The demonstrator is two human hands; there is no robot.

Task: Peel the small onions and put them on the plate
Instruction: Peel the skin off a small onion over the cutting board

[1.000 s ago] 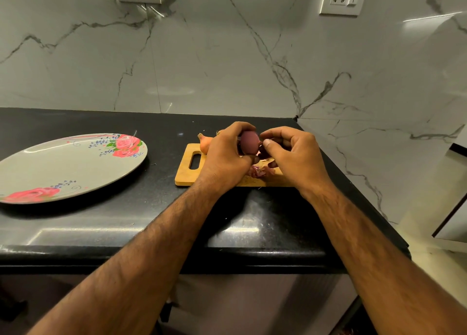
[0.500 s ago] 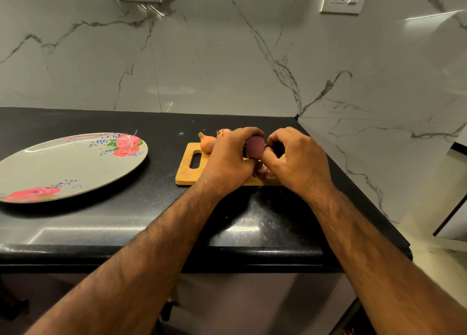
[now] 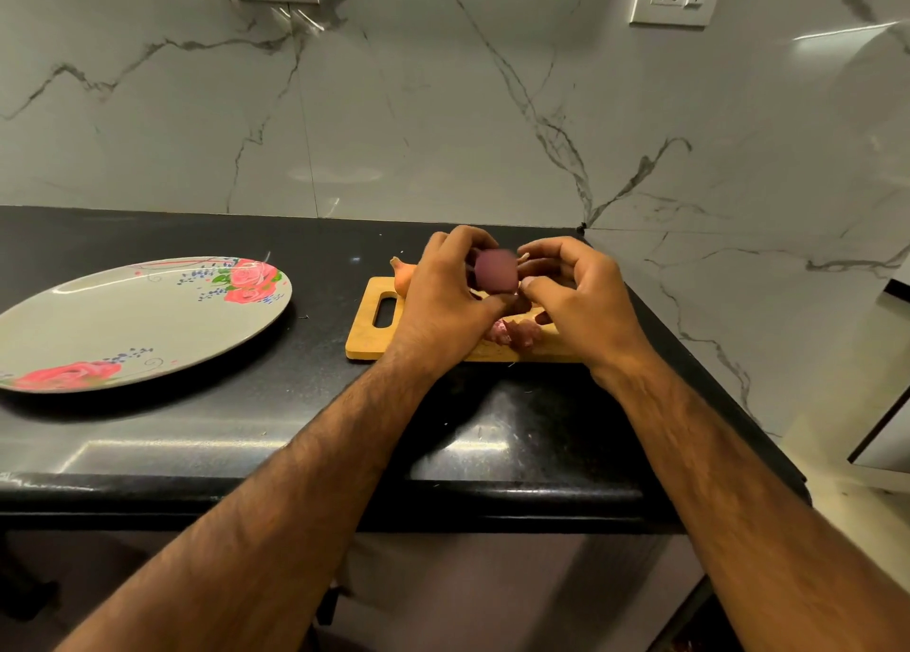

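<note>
Centre frame: the left hand (image 3: 443,302) grip has raised the purple onion (image 3: 495,271) above the cutting board (image 3: 363,339) while the right hand (image 3: 586,307) grip pinches its end, so transfer to the plate (image 3: 123,324) at left appears near.

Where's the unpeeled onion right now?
Head view, centre: the unpeeled onion sits at the far left corner of the board, just beyond the handle slot, partly hidden by the left hand.

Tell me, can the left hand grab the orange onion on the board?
Probably not yet. The orange onion lies right beside the left hand with nothing between, but its fingers hold the purple onion.
</note>
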